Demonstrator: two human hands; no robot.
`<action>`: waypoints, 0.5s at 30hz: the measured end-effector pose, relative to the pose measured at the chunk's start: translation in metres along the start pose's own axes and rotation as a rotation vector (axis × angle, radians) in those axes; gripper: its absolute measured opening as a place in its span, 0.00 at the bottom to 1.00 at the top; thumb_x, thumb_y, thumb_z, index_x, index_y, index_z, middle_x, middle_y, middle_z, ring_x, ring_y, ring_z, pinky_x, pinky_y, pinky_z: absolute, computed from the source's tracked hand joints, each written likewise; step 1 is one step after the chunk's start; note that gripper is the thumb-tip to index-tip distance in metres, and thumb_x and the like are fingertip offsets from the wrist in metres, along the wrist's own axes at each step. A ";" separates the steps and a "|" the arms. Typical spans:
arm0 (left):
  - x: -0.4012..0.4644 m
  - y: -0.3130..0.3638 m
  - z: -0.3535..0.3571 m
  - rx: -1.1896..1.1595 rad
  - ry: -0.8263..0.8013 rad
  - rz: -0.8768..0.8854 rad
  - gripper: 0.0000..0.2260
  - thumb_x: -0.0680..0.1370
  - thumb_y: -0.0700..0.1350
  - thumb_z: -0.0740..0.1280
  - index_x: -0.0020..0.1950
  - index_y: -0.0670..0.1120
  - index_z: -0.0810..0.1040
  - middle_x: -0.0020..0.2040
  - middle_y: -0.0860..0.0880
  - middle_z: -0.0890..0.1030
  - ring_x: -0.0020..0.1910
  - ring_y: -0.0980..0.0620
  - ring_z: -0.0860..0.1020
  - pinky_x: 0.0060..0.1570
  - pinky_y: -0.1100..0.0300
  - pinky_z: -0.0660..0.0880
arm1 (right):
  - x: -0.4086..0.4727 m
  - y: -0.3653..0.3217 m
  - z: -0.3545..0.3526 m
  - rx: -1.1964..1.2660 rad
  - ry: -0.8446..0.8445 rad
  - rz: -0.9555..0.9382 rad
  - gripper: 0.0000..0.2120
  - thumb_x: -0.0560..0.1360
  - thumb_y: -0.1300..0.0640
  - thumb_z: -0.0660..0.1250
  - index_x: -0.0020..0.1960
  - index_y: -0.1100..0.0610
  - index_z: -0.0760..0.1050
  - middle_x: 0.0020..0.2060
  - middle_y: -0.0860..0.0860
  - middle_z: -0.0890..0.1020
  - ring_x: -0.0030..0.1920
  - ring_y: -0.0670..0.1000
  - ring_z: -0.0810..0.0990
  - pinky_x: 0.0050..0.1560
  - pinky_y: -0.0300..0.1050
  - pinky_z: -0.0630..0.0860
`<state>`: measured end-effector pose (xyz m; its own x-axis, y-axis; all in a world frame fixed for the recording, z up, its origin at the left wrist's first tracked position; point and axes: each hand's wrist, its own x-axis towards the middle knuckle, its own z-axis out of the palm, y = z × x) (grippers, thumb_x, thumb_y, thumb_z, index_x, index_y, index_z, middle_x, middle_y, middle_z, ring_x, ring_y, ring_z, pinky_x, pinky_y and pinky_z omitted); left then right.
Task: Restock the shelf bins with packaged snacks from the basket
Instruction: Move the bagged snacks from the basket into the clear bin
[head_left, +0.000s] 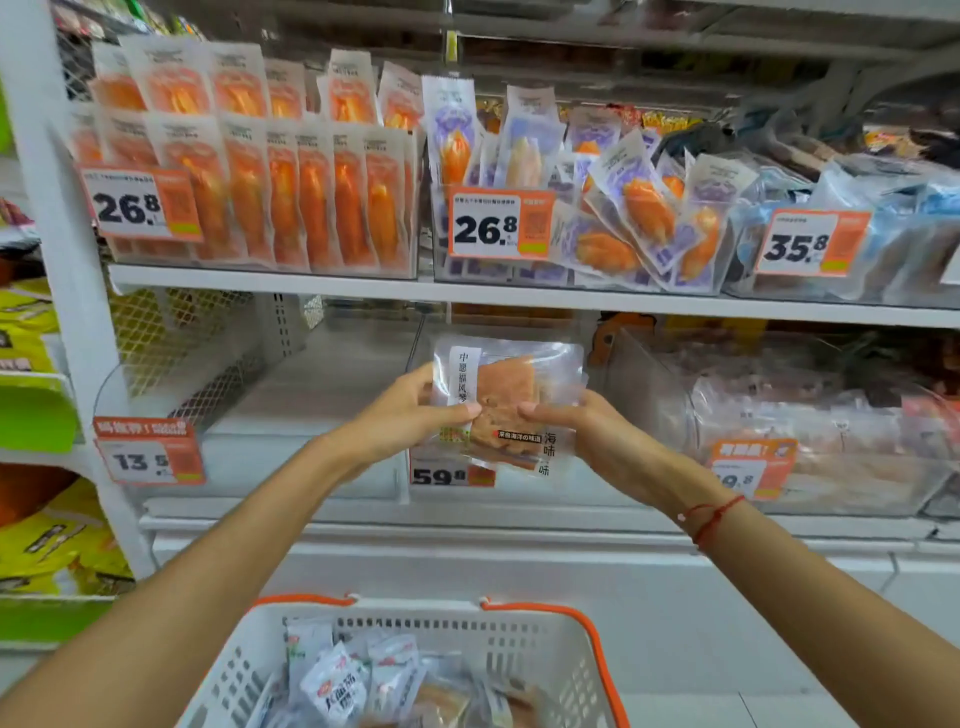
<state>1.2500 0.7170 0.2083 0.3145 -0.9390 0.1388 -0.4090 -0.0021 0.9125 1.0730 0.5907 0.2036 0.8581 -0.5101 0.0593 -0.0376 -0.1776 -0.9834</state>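
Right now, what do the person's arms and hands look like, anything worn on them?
Both forearms are bare, with no sleeves showing in the view, and both hands are ungloved. The left hand shows no ring, watch or band. The right hand shows no ring either, but its wrist carries a thin red string bracelet, wound round in a couple of strands.

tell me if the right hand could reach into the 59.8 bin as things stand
Probably yes: the right hand, sharing the packet with the left hand, is right before the 59.8 bin, with nothing between.
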 end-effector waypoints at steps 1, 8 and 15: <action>0.009 0.003 -0.005 0.057 0.017 0.017 0.15 0.74 0.46 0.71 0.60 0.51 0.76 0.53 0.55 0.82 0.53 0.61 0.78 0.47 0.68 0.72 | 0.008 -0.001 -0.004 -0.057 0.031 -0.036 0.15 0.75 0.57 0.68 0.61 0.54 0.76 0.54 0.50 0.83 0.57 0.49 0.80 0.60 0.43 0.75; 0.079 -0.009 -0.031 0.606 0.288 0.027 0.15 0.64 0.57 0.78 0.41 0.48 0.83 0.37 0.53 0.83 0.39 0.54 0.80 0.40 0.56 0.75 | 0.075 0.020 -0.030 -0.278 0.206 -0.221 0.19 0.69 0.60 0.76 0.56 0.57 0.73 0.52 0.51 0.80 0.54 0.49 0.80 0.54 0.45 0.78; 0.147 -0.039 -0.025 1.089 0.287 -0.080 0.26 0.65 0.65 0.73 0.54 0.50 0.77 0.46 0.49 0.81 0.48 0.48 0.79 0.49 0.58 0.71 | 0.151 0.058 -0.051 -0.466 0.210 -0.058 0.18 0.67 0.58 0.77 0.55 0.55 0.76 0.51 0.48 0.80 0.53 0.50 0.78 0.49 0.36 0.75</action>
<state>1.3336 0.5880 0.2026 0.5008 -0.8095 0.3064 -0.8640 -0.4889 0.1206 1.1744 0.4603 0.1640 0.7460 -0.6377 0.1920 -0.2578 -0.5423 -0.7996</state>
